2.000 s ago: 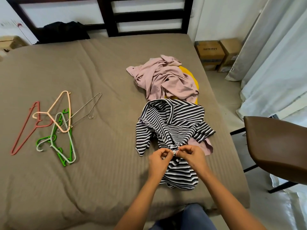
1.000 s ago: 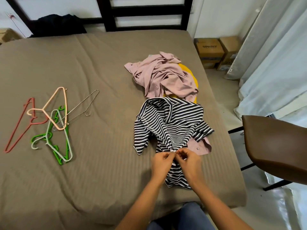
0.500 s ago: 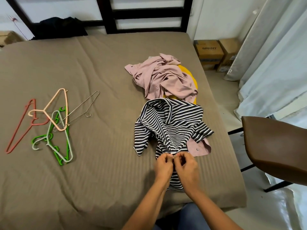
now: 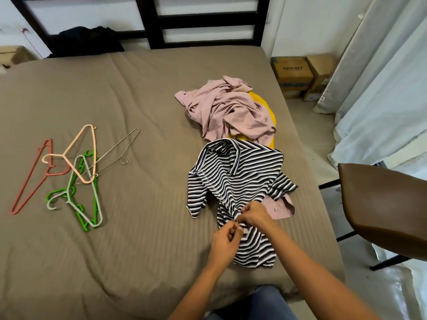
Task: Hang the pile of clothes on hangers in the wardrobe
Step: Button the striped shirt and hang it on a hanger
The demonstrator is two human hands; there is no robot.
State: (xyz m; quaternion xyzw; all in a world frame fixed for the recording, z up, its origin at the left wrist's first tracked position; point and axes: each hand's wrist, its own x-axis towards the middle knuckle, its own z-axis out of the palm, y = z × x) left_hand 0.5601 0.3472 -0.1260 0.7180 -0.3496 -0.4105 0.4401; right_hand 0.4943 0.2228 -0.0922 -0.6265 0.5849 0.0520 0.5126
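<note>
A black-and-white striped shirt [image 4: 233,176] lies collar-away on the bed [image 4: 138,88]. My left hand [image 4: 225,242] and my right hand [image 4: 256,215] both pinch its front placket near the lower middle, fingers closed on the fabric. Behind it lies a crumpled pink garment [image 4: 231,109] over a yellow one [image 4: 265,107]; a pink cuff [image 4: 280,207] sticks out beside my right hand. Several hangers [image 4: 71,176] lie at the left: red, peach, green, pale green and a wire hanger [image 4: 115,151]. No wardrobe is in view.
A brown chair [image 4: 381,204] stands close to the bed's right edge. Cardboard boxes [image 4: 300,75] and curtains [image 4: 381,77] are at the back right. A dark garment [image 4: 85,41] rests against the black headboard [image 4: 208,21].
My hands have worked down the striped shirt's front, from the middle button area to lower on the placket, and have now drawn slightly apart. The pink cuff has come into view.
</note>
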